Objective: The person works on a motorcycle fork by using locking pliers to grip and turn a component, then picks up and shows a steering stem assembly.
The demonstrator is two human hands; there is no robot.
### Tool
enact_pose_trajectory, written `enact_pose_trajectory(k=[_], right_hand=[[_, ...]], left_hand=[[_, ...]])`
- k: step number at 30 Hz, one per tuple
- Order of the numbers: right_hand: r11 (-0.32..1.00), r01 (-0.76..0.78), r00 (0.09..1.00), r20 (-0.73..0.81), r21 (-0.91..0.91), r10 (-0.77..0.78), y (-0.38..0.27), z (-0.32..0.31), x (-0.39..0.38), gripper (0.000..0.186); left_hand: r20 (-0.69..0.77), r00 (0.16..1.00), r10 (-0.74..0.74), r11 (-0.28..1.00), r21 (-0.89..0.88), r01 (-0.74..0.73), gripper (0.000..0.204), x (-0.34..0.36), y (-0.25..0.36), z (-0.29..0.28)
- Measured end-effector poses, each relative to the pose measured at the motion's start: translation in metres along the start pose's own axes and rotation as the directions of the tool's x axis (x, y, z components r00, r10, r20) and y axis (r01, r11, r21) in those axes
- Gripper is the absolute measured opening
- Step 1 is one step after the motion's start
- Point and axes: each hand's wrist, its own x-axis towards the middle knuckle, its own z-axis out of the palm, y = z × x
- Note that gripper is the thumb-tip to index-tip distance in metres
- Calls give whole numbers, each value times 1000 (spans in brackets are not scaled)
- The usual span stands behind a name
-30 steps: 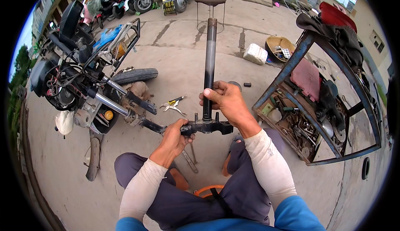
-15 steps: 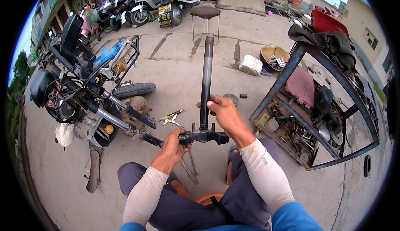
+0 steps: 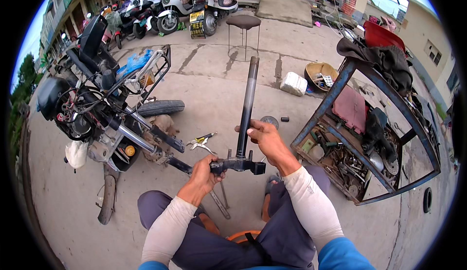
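Observation:
Before me I hold a black motorcycle steering stem (image 3: 246,104) with its lower fork clamp (image 3: 238,164) at the bottom. The long tube points up and away, leaning a little right, and its top end looks worn and brownish. My left hand (image 3: 200,176) is closed around the clamp's left end. The thumb and fingers of my right hand (image 3: 268,142) grip the tube's lower half from the right. On the ground beyond my left hand lie locking pliers (image 3: 201,143) and a tool with a yellow-and-black handle (image 3: 206,136). Long metal bars (image 3: 217,203) lie below the clamp.
A partly dismantled motorcycle (image 3: 107,109) stands at the left, its fork tubes reaching toward me. At right, a blue metal frame (image 3: 318,105) holds tools and parts. Farther off are a round stool (image 3: 243,22), a white block (image 3: 294,83), a basket (image 3: 316,69) and parked scooters (image 3: 199,2).
The stem's top has tipped right and nearer to me, and the clamp sits slightly lower. Both hands keep their holds. The whole view has shifted a little.

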Motion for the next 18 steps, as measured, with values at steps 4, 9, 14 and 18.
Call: enact_pose_trajectory(k=[4, 9, 14, 18], right_hand=[[999, 32, 999, -3, 1, -32, 4, -1, 1, 33], [1000, -1, 1000, 0, 13, 1, -1, -1, 0, 31], [998, -38, 999, -23, 49, 39, -4, -2, -3, 33], [997, -14, 1000, 3, 76, 13, -4, -6, -1, 37]], left_hand=[[-18, 1000, 17, 1000, -13, -17, 24, -4, 0, 6], [-25, 1000, 7, 1000, -21, -7, 23, -3, -1, 4], [-1, 1000, -15, 1000, -7, 15, 17, -3, -2, 4], [-32, 1000, 1, 1000, -13, -1, 20, -5, -1, 7]])
